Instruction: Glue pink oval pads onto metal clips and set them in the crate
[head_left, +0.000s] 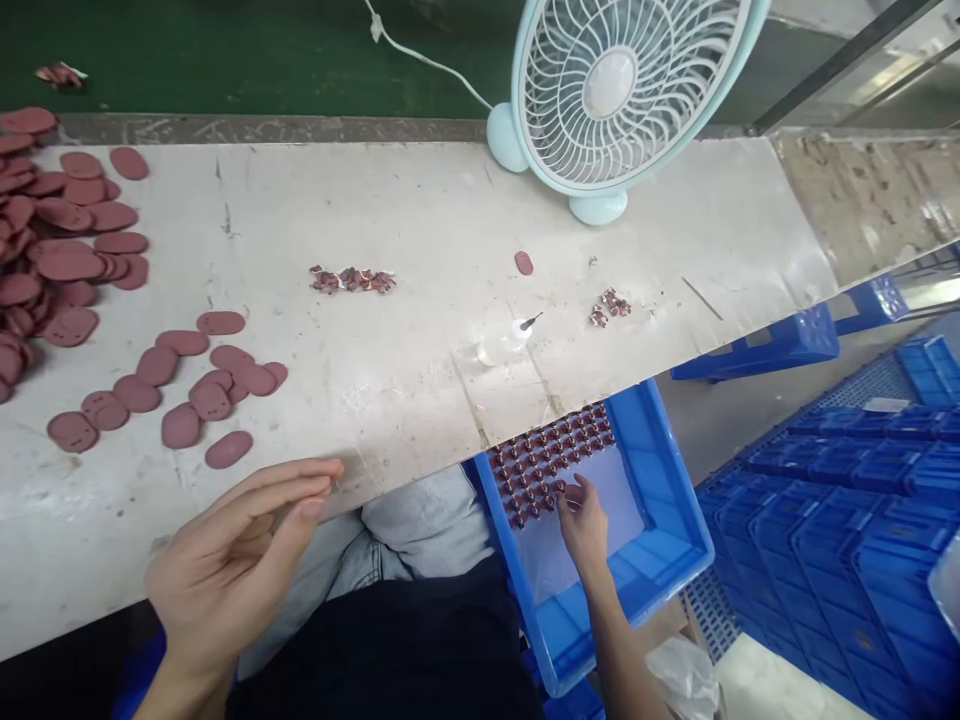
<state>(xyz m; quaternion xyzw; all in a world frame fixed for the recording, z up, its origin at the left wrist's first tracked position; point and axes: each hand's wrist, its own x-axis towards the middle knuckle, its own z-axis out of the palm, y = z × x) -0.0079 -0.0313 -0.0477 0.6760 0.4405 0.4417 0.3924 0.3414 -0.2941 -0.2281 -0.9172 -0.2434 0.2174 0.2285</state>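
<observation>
My right hand (583, 525) reaches down into a blue plastic crate (664, 480). Its thumb and fingertips close on a small dark-red figure (560, 487) at the edge of neat rows of similar figures (536, 455). These rows stand on a pale liner (611, 490) in the crate. Over the front edge of the table, my left hand (240, 555) is held with fingers stretched and thumb apart, nothing visible between them. Beyond it lie loose reddish-brown oval discs (227, 450), with a large heap of such discs (71, 260) at the far left.
A light-blue fan (607, 90) stands at the back of the white table (420, 200). A small translucent bottle with a dark needle tip (501, 347) lies near one oval disc (523, 263). Small clusters of dark-red bits (352, 280) are nearby. Stacked blue crates (832, 540) stand right.
</observation>
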